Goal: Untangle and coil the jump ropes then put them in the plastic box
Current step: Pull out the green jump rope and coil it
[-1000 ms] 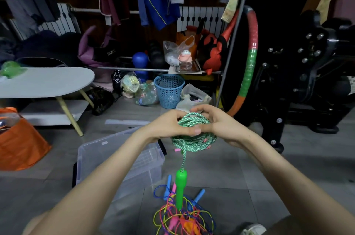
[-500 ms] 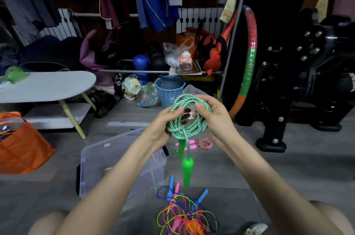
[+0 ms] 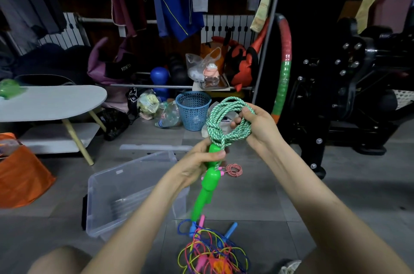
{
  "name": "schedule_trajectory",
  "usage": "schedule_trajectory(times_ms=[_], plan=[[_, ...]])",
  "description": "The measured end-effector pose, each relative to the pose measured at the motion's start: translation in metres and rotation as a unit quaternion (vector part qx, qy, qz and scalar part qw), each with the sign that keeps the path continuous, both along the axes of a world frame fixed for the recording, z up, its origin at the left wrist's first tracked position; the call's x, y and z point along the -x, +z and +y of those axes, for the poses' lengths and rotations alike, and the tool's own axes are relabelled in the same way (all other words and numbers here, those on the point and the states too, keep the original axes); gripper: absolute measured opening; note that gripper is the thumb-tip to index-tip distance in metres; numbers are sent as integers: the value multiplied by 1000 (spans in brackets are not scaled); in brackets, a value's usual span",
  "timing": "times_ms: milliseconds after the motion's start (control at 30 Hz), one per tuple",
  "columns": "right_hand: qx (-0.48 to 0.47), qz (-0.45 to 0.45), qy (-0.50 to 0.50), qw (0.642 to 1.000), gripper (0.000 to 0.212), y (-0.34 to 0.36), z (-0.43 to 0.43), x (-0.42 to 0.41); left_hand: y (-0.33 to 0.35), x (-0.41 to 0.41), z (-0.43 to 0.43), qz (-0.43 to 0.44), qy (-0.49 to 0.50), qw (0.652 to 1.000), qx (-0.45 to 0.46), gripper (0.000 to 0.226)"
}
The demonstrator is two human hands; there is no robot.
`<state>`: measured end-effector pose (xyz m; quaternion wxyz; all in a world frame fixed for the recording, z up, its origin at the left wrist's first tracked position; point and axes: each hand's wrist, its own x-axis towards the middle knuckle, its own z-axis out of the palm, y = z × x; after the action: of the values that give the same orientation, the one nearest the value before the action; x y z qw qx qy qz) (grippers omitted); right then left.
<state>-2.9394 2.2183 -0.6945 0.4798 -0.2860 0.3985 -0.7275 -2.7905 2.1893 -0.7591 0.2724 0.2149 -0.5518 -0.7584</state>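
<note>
A green-and-white braided jump rope (image 3: 220, 122) is wound into a coil, held up in front of me. My right hand (image 3: 257, 126) grips the coil's right side with fingers through the loop. My left hand (image 3: 199, 163) is closed on the rope's green handles (image 3: 207, 186), which point down and look blurred. The clear plastic box (image 3: 107, 186) sits open on the floor at lower left, partly behind my left forearm. A tangle of thin pink, yellow and blue ropes (image 3: 210, 253) lies on the floor below my hands. A small pink coiled rope (image 3: 233, 169) lies farther off.
The box's clear lid (image 3: 154, 147) lies on the floor behind it. A blue mesh basket (image 3: 193, 110), bags and a hoop (image 3: 284, 67) crowd the back. A white low table (image 3: 51, 101) and an orange bag (image 3: 20, 175) stand at left, black exercise equipment (image 3: 349, 85) at right.
The coil went from flat between both hands to upright. My left hand slid down from the coil onto the green handles, and the dangling handle came up into it.
</note>
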Motion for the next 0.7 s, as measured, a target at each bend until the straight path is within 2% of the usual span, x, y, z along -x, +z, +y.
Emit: schedule_trajectory(times_ms=[100,200,300,367,467,700], plan=[[8,-5,-28,1000,24,0,3,6,-8,1,7,-59,1,997,57,64],[5,12,-59,998,22,-6,8,15,-13,0,9,-84,73,992,60,57],[-18,-4,-74,997,23,-21,11,28,-20,-5,3,-103,90,989,54,47],[-34,-17,-73,997,23,-34,10,35,-24,-5,-2,-158,107,976,105,50],[-54,-11,-61,997,22,-55,8,43,-27,-3,-15,-195,135,953,187,46],[-149,33,-70,986,13,-113,-13,86,-57,24,-68,-261,106,923,264,41]])
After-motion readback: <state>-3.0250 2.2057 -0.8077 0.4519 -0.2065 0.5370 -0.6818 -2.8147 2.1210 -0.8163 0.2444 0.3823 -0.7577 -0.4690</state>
